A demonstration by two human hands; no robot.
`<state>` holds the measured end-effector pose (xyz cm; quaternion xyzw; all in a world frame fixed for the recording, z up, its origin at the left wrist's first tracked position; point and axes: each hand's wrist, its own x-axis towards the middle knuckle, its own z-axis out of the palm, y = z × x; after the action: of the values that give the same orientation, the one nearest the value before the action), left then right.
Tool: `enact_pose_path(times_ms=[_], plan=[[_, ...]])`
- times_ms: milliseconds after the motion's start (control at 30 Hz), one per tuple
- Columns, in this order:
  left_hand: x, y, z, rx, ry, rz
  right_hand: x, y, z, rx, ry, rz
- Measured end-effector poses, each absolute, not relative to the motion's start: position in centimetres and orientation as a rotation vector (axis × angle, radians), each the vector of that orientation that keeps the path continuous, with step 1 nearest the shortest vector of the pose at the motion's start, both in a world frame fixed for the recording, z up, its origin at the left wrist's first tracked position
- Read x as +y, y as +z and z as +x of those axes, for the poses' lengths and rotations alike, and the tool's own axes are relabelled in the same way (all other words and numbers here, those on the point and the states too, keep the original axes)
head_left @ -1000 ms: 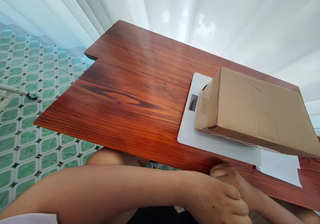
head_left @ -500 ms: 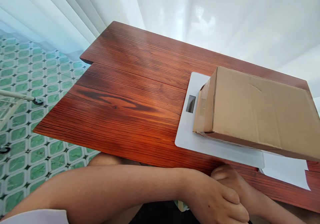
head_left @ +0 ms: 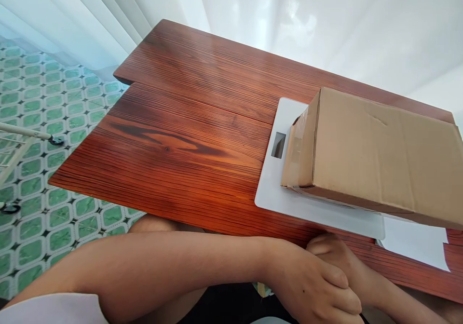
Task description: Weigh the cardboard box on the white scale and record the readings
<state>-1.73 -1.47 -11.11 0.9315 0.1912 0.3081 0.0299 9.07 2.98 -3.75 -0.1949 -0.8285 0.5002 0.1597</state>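
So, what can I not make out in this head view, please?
Head view:
Cardboard box: any contents, behind its cardboard sides; its near right corner, beyond the right edge.
White scale: much of its top, under the box; any reading on its display, not legible.
White paper: its far part, behind the box.
Right hand: some fingers, behind the left hand.

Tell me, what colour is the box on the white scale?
The box is plain light brown; it shows best in the head view.

Homelike room — curtains (head_left: 249, 15), tiled floor (head_left: 74, 107)
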Motion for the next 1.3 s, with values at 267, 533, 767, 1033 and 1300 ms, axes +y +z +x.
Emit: enact_pose_path(times_ms=[267,533,767,1033,1300], plan=[[-1.6,-11.3,-1.3,0.819,0.810,2.778,3.2,-3.7,9.2,-2.405,1.403,-0.521],[-0.2,-10.1,-2.2,0.755,0.881,2.637,3.0,-3.9,9.3,-2.423,1.385,-0.543],[-0.3,-9.5,-2.5,0.771,0.786,2.557,3.0,-4.1,9.5,-2.446,1.386,-0.528],[-0.5,-10.0,-2.1,0.871,0.686,2.546,3.1,-3.5,9.3,-2.457,1.391,-0.542],[-1.4,-9.5,-1.2,0.371,1.084,2.633,3.0,-3.7,9.4,-2.448,1.398,-0.561]])
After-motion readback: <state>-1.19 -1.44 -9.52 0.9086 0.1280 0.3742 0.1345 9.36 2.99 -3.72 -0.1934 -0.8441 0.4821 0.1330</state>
